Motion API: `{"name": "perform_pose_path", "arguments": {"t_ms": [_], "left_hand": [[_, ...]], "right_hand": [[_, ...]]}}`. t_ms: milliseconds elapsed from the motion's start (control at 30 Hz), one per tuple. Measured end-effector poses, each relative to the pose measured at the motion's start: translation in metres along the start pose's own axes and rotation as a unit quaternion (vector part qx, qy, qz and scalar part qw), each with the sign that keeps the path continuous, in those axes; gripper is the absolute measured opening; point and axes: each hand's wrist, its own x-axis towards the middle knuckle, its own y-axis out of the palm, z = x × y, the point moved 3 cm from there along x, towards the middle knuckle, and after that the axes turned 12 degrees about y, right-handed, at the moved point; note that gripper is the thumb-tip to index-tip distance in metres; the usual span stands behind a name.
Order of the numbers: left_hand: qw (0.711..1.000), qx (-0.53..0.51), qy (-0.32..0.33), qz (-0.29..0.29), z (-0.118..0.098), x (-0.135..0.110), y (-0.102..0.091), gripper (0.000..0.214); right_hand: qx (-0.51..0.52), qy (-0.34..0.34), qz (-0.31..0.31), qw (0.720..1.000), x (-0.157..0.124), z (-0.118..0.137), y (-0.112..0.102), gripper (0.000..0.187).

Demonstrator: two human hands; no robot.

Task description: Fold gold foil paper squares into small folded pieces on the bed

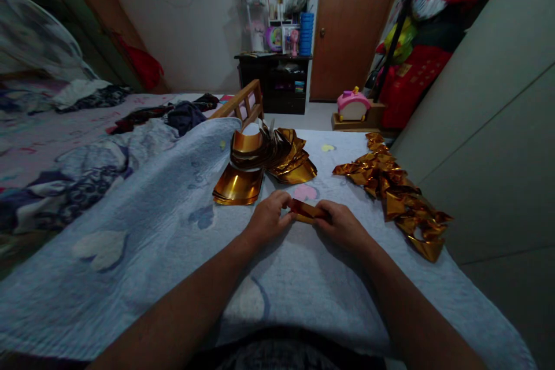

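Between my two hands is a small piece of gold foil paper (306, 209), folded into a narrow strip with a darker reddish inner face. My left hand (272, 214) pinches its left end, and my right hand (340, 221) grips the right end. Just beyond them, curled gold foil sheets (238, 185) lie fanned out in stacks on the blue blanket. To the right of my right hand spreads a heap of folded, crumpled-looking gold foil pieces (390, 188).
A light blue blanket (165, 277) with heart shapes covers the surface under my hands. A wooden rail (236, 101) stands past the far left corner, beside a bed with clothes (147, 139). Beyond are a dark cabinet (273, 87) and a pink toy (353, 105). Pale panels (489, 144) border the right.
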Motion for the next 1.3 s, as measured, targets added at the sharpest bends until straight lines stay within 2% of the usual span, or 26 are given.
{"name": "perform_pose_path", "arguments": {"t_ms": [100,233,367,500,600,733,900,1033,1100,1200,1300], "left_hand": [[1.0,0.0,0.0,-0.025,-0.001,-0.001,0.0,0.009],[0.999,-0.041,0.023,0.008,-0.009,-0.002,0.005,0.002],[0.992,-0.094,0.071,0.05,-0.018,-0.003,0.013,0.034],[0.987,-0.123,0.083,0.055,-0.018,-0.003,0.018,0.057],[0.985,-0.143,0.083,0.051,-0.017,-0.002,0.019,0.063],[0.983,-0.158,0.087,0.033,-0.015,-0.001,0.018,0.071],[0.987,-0.111,0.114,-0.018,-0.013,-0.002,0.016,0.065],[0.986,-0.046,0.145,-0.074,-0.013,-0.003,0.01,0.038],[0.982,-0.014,0.159,-0.1,-0.014,-0.003,0.006,0.032],[0.977,0.013,0.177,-0.121,-0.017,-0.003,0.001,0.031],[0.976,0.019,0.175,-0.128,-0.018,-0.004,-0.003,0.03]], "right_hand": [[0.014,-0.004,-0.047,0.999,0.002,-0.002,-0.001,0.007],[0.051,-0.01,-0.084,0.995,0.002,-0.002,-0.002,0.007],[0.077,-0.013,-0.094,0.993,0.002,-0.001,0.0,0.005],[0.112,-0.038,-0.082,0.99,0.001,0.002,0.003,0.008],[0.126,-0.063,-0.058,0.988,-0.001,0.005,0.004,0.013],[0.144,-0.105,-0.025,0.984,-0.004,0.01,0.003,0.028],[0.17,-0.127,0.007,0.977,-0.007,0.011,0.003,0.039],[0.187,-0.148,0.01,0.971,-0.008,0.012,0.002,0.037],[0.19,-0.144,0.002,0.971,-0.007,0.011,0.002,0.032],[0.189,-0.109,-0.033,0.975,-0.004,0.007,0.001,0.022],[0.197,-0.067,-0.111,0.972,0.0,0.0,-0.002,0.017]]}}
